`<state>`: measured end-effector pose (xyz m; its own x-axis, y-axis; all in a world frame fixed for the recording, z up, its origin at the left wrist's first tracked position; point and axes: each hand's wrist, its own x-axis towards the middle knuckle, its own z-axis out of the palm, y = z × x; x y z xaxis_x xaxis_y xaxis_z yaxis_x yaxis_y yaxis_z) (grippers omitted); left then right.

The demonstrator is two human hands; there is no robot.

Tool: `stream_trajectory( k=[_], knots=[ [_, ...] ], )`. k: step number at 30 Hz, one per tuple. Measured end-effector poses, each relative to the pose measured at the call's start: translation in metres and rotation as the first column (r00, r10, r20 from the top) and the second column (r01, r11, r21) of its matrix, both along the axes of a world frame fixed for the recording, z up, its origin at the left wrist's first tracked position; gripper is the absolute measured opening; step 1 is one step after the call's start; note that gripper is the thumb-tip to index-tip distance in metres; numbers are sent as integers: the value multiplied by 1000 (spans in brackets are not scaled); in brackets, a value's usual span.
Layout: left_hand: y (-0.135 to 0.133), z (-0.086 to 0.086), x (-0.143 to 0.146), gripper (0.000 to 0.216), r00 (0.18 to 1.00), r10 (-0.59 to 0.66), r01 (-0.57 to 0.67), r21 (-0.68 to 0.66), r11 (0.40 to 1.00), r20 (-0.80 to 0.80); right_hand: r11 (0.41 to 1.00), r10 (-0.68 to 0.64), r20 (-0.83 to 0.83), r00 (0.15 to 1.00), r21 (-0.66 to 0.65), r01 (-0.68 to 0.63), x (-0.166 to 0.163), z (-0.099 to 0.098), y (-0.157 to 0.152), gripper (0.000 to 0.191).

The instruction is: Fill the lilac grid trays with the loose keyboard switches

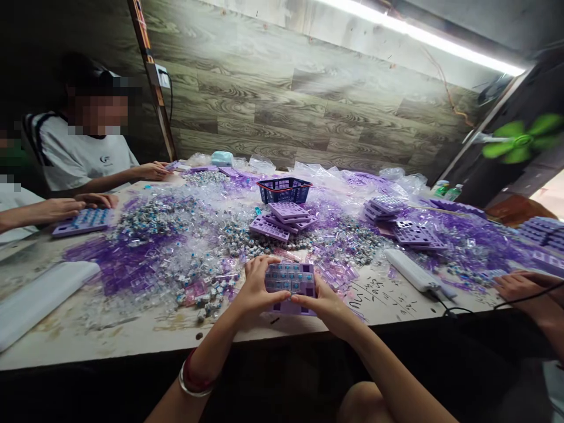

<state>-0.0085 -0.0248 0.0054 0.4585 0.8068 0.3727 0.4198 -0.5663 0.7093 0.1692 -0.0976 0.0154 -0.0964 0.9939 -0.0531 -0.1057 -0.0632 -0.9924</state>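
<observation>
A purple tray (291, 279) partly filled with small blue-topped switches rests on the table's near edge, tilted toward me. My left hand (258, 288) grips its left side, fingers curled over the top and thumb along the front. My right hand (324, 299) holds the right side, its thumb meeting the left thumb at the tray's front. Loose grey and blue switches (207, 291) lie just left of my left hand.
Heaps of loose switches (247, 238) and clear purple bags cover the table (132, 335). Stacked purple trays (284, 218) and a blue basket (284, 189) stand behind. Other people work at the left; one person's hand (522, 288) rests at the right. A white power strip (412, 270) lies nearby.
</observation>
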Motion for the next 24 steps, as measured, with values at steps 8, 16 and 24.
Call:
stream_trajectory(
  k=[8, 16, 24],
  knots=[
    [-6, 3, 3, 55, 999, 45, -46, 36, 998, 19, 999, -27, 12, 1000, -19, 27, -2, 5, 0, 65],
    [-7, 4, 2, 54, 999, 49, -49, 19, 999, 14, 998, -12, 1, 1000, -56, 12, -2, 7, 1, 65],
    [-14, 8, 0, 59, 999, 45, -45, -12, 999, 4, 998, -13, 15, 1000, -58, 14, 1, -3, 4, 67]
  ],
)
